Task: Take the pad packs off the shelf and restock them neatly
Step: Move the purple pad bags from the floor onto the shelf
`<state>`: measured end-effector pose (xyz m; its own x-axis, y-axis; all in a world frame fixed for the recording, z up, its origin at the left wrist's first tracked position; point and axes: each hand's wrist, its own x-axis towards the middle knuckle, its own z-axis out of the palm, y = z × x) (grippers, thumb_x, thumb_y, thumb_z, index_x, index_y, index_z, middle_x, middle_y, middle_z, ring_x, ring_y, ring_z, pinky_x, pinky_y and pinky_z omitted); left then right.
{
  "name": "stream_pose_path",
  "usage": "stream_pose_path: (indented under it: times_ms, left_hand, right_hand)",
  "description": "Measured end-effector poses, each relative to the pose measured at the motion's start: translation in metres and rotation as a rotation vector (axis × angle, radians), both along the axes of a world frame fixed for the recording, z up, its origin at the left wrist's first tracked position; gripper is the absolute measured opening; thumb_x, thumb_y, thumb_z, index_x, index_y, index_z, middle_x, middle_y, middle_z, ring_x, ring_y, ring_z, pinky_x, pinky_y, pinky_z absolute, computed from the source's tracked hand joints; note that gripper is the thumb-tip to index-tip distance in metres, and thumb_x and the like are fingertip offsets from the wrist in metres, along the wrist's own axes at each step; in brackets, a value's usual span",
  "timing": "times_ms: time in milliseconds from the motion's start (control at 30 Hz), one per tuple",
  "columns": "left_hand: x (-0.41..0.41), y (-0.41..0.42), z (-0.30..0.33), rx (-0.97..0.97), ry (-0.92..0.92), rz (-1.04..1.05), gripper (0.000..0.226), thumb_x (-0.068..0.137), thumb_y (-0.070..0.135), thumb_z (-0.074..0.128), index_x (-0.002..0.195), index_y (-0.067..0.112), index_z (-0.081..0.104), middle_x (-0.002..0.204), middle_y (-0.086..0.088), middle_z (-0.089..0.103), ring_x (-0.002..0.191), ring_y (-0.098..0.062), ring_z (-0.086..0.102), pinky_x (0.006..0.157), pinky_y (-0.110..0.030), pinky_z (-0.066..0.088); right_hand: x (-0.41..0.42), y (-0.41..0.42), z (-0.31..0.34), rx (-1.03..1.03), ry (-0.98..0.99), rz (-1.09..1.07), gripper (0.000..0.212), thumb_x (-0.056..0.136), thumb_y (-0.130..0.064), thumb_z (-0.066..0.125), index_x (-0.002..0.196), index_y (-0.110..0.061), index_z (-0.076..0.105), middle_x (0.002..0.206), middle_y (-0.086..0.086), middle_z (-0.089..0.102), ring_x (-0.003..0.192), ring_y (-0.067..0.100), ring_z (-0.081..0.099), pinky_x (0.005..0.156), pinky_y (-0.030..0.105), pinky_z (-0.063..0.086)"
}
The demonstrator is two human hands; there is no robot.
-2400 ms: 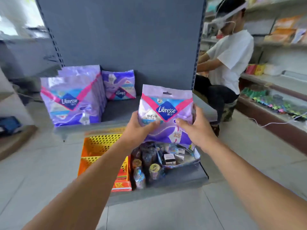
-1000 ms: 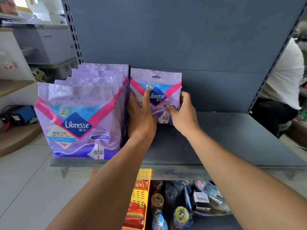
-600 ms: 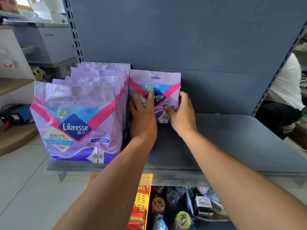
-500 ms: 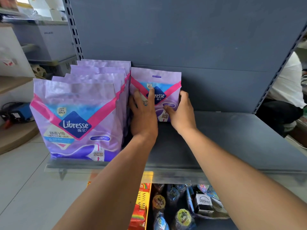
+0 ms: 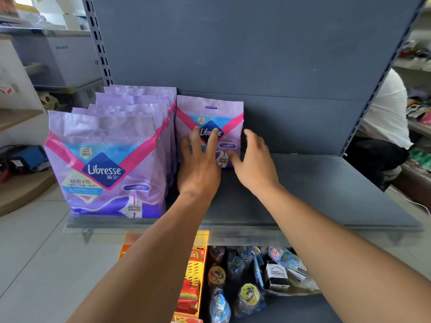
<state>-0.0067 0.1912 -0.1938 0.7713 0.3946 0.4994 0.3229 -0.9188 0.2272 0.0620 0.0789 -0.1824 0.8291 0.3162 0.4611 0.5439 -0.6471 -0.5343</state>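
Landmark: grey shelf (image 5: 326,194), backed by a blue panel.
Single pack (image 5: 217,113): stood upright at the rear of the shelf, against the panel, just right of the row.
Row (image 5: 105,164): purple packs stood upright front to back on the shelf's left end.
Left hand (image 5: 199,164): fingers straight and spread, laid flat on the single pack's face; nothing gripped.
Right hand (image 5: 253,163): fingers spread and relaxed, at the single pack's right edge; contact could not be told; nothing gripped.
Below the shelf: yellow basket (image 5: 196,264) and small wrapped goods.

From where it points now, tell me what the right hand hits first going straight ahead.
Likely the right edge of the lone pad pack; the right hand points at it, fingers spread. Depth is unclear.
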Motion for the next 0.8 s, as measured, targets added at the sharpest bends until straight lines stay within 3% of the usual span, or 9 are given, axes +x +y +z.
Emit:
stream_pose_path:
  times_ms: [100,267,400,600,800]
  left_hand:
    - [-0.018,-0.012,0.009,0.002,-0.044,-0.057,0.056,0.098,0.029,0.045,0.148,0.024,0.020,0.152,-0.011,0.019,0.139,-0.034,0.020,0.101,-0.046,0.045]
    - [-0.062,-0.044,0.032,0.106,0.064,-0.127,0.039,0.098,0.039,0.036,0.130,0.018,0.043,0.135,-0.008,0.048,0.125,-0.031,0.043,0.101,-0.045,0.038]
    - [-0.105,-0.085,0.048,0.124,0.158,-0.267,0.033,0.097,0.041,0.036,0.117,0.020,0.053,0.122,-0.006,0.058,0.112,-0.028,0.056,0.090,-0.041,0.043]
    - [-0.150,-0.155,0.054,0.105,0.249,-0.499,0.033,0.096,0.043,0.039,0.116,0.022,0.055,0.119,-0.003,0.059,0.111,-0.027,0.057,0.089,-0.040,0.043]
    - [-0.172,-0.289,0.018,0.058,0.365,-0.771,0.034,0.097,0.047,0.038,0.116,0.025,0.055,0.120,-0.004,0.057,0.107,-0.029,0.058,0.081,-0.038,0.045]
  right_hand:
    - [-0.025,-0.027,0.007,-0.277,-0.197,-0.017,0.048,0.096,-0.036,0.052,0.139,-0.017,0.044,0.140,0.003,0.046,0.125,0.025,0.046,0.090,0.040,0.046]
    - [-0.075,-0.085,0.018,-0.464,-0.288,0.023,0.039,0.094,-0.035,0.052,0.128,-0.016,0.058,0.127,0.001,0.057,0.115,0.027,0.054,0.093,0.043,0.043]
    - [-0.131,-0.148,0.029,-0.556,-0.194,0.026,0.041,0.097,-0.038,0.046,0.132,-0.019,0.055,0.132,0.000,0.055,0.118,0.025,0.053,0.098,0.043,0.041]
    - [-0.199,-0.244,0.034,-0.594,-0.111,-0.069,0.038,0.098,-0.036,0.045,0.131,-0.021,0.054,0.127,-0.001,0.059,0.112,0.023,0.057,0.087,0.037,0.046]
    - [-0.256,-0.378,0.000,-0.617,0.238,-0.186,0.044,0.096,-0.039,0.047,0.137,-0.023,0.046,0.131,0.005,0.055,0.117,0.030,0.055,0.094,0.042,0.046]
